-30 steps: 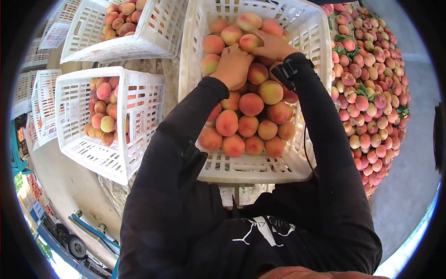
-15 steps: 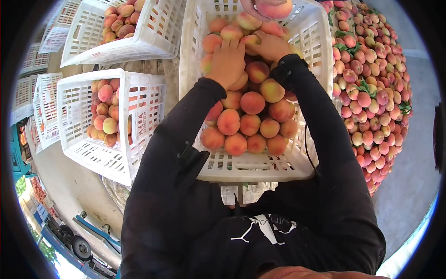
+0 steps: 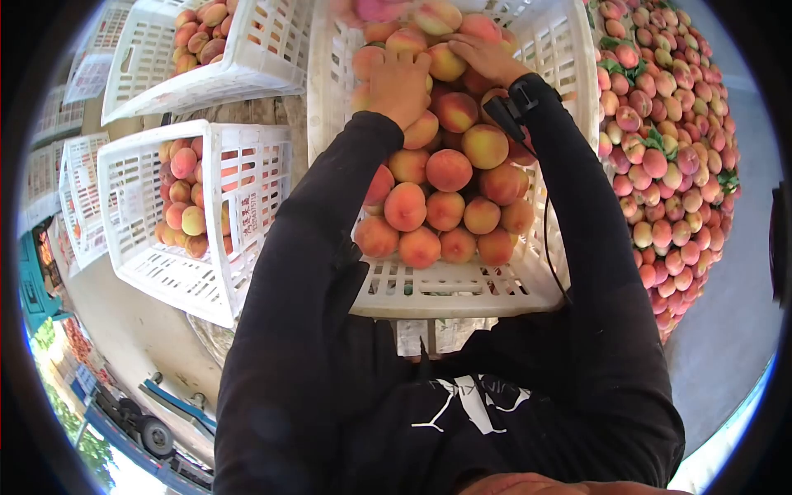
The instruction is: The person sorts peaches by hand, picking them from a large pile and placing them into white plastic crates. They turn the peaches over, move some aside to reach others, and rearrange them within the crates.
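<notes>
In the white crate (image 3: 458,308), the left hand (image 3: 399,89) lies on peaches (image 3: 449,170), fingers outstretched; the right hand (image 3: 487,61) touches a peach (image 3: 446,63), its grip unclear.

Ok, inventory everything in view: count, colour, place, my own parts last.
Middle crate: one, white, in front
Crate peaches: many, red-yellow, inside
Blurred shape: one, pink, middle crate's far end
Side crates with peaches: two, white, left
Outer crates: several, white, far left
Peach heap: one, red-yellow, right
Leaves: several, green, on heap
Wheeled vehicle: at least one, partly blue, lower left
Wrist strap: one, black, your right
Sleeved arms: two, black, over crate
Left hand, right hand: one each, bare, on crate peaches
</notes>
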`<state>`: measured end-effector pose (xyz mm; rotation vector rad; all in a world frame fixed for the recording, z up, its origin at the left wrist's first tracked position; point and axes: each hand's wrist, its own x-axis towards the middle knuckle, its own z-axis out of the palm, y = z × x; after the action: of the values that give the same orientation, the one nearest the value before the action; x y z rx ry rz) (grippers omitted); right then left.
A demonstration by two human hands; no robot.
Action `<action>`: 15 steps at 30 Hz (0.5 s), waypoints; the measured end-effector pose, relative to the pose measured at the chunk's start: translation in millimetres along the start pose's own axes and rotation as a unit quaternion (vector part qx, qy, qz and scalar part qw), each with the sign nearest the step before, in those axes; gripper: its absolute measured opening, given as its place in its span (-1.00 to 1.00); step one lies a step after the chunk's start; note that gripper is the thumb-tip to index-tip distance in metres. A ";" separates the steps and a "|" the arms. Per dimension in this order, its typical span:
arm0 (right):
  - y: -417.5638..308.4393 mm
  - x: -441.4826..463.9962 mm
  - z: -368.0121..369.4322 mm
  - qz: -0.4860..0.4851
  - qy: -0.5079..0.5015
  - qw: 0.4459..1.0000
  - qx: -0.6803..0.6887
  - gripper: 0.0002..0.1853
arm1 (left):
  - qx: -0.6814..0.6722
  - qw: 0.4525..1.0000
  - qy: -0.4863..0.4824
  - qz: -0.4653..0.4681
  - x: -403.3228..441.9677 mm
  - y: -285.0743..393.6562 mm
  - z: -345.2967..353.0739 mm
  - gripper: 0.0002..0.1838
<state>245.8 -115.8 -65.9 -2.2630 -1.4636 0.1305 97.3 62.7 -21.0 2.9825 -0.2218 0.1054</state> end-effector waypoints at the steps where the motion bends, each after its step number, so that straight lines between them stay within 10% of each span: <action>1: -2.5 3.6 1.5 0.024 -0.005 0.999 0.032 -0.59 | -0.001 1.000 0.008 0.004 -0.1 -1.8 4.1 -0.34; 11: -45.2 17.7 -2.6 0.245 -0.072 0.966 -0.035 -0.61 | -0.133 0.988 -0.049 0.056 2.6 -10.6 4.3 -0.56; 15: -67.9 6.4 -8.1 0.290 -0.041 0.956 -0.014 -0.60 | -0.066 0.996 0.067 0.004 -3.9 -2.6 4.6 -0.54</action>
<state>193.8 -89.4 -29.9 -2.6709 -0.7934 0.3851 94.2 65.0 -26.2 2.8296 -0.2166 0.2781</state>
